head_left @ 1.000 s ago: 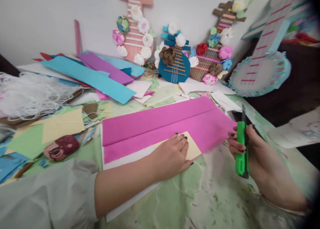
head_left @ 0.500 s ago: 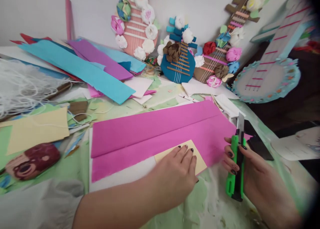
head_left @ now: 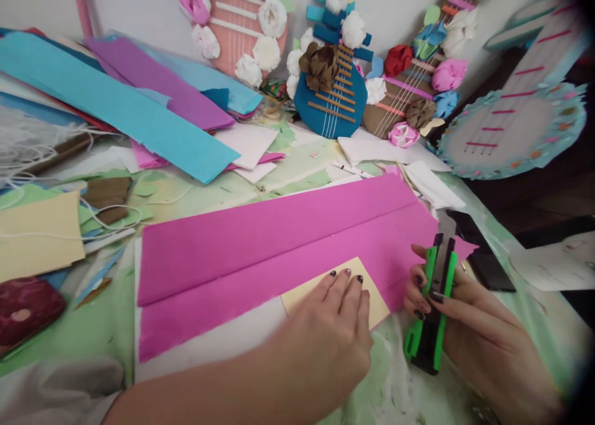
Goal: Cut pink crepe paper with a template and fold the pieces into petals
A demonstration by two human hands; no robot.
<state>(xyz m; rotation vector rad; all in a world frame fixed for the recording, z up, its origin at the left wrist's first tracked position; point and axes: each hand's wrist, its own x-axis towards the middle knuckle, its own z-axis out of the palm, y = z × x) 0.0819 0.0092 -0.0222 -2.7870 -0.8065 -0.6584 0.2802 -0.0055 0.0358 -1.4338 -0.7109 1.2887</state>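
My left hand [head_left: 332, 326] lies flat, fingers stretched out, on a pale yellow piece of paper [head_left: 365, 279]. That piece rests over the lower edge of a folded sheet of magenta paper [head_left: 223, 258], with a white sheet [head_left: 199, 344] showing beneath. At the right end of the magenta paper, my right hand [head_left: 488, 338] is closed around a green and black utility knife [head_left: 432, 307]. Its blade points up and away from me, with the thumb on the body of the knife. The knife is held above the table, and I cannot tell whether its blade touches the paper.
Paper-flower-covered instrument models, one with a blue body [head_left: 330, 106], stand along the wall. Turquoise paper [head_left: 116, 103] tops a pile at back left, near white string [head_left: 37, 143]. A dark phone [head_left: 488, 264] lies at right, a dark red case [head_left: 28, 313] at left.
The view has shifted, so the pile and the case sit further left. My right hand has tilted the knife, and less of its blade shows. My left hand stays on the yellow paper.
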